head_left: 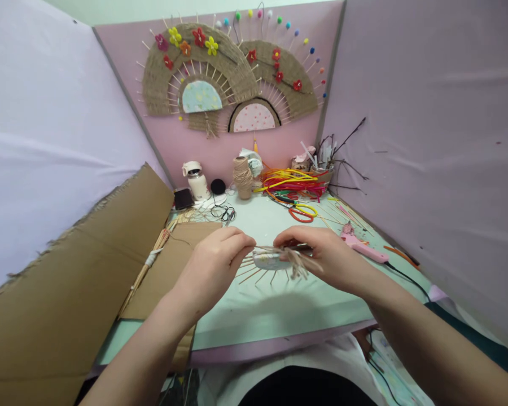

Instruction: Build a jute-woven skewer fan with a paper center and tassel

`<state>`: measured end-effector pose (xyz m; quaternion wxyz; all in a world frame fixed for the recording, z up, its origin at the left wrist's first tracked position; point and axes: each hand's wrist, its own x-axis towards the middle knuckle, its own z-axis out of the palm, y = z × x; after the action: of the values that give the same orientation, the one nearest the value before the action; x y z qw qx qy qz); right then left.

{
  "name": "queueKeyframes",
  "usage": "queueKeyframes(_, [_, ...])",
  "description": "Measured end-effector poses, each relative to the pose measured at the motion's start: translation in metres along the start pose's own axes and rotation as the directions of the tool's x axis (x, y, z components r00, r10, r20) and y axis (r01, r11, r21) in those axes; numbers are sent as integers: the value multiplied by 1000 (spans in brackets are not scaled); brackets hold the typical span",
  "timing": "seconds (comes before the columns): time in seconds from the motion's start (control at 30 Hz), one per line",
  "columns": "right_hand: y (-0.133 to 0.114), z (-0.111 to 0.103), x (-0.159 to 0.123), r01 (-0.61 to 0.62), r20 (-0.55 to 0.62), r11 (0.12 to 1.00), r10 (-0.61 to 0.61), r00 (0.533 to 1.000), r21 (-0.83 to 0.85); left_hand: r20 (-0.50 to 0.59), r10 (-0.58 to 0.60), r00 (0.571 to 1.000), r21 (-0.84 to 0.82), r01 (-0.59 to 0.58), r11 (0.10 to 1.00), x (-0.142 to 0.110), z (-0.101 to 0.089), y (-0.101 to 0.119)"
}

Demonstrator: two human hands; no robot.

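Above the table, a small half-round piece covered in pale patterned fabric [267, 260] has several thin sticks [249, 275] fanning out from its lower side. My left hand [220, 262] pinches the end of a thin strand of twine that runs across the top of the piece. At the piece's right end my right hand [328, 254] is closed, with a loose bunch of brown twine [298, 265] hanging under its fingers. Something dark and narrow shows under those fingers; I cannot make out what it is.
A pink glue gun [364, 248] with a black cord lies right. Scissors [302, 211], red and yellow pipe cleaners [294, 181], a twine cone [242, 177] and a white bottle [197, 181] are behind. Cardboard [165, 276] with bundled sticks [146, 268] is left; fan decorations [156, 84] hang behind.
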<state>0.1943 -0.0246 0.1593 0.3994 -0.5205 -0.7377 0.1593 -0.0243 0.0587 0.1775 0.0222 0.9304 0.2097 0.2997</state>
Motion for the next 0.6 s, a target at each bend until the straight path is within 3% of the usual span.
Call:
queueKeyframes(0.17, [-1,3,-9,71,-36,993,-75,997,-98,-68,42,997,22,-40,999,-5,2,13])
queueKeyframes(0.3, [2,13,-17,173,-137,961,-205,969,-214,-153,69,986,69,-59,996,-18,6,30])
queueKeyframes(0.4, [9,27,-22,253,-247,918,-333,910,-306,-222,35,974,22,-31,999,-28,15,43])
queueKeyframes(0.5, [21,43,-24,308,-334,880,-430,839,-361,-277,-53,959,-137,15,990,-37,31,55])
queueKeyframes(0.6, [36,52,-23,334,-398,868,-471,787,-368,-219,-168,961,-324,91,942,-50,44,59])
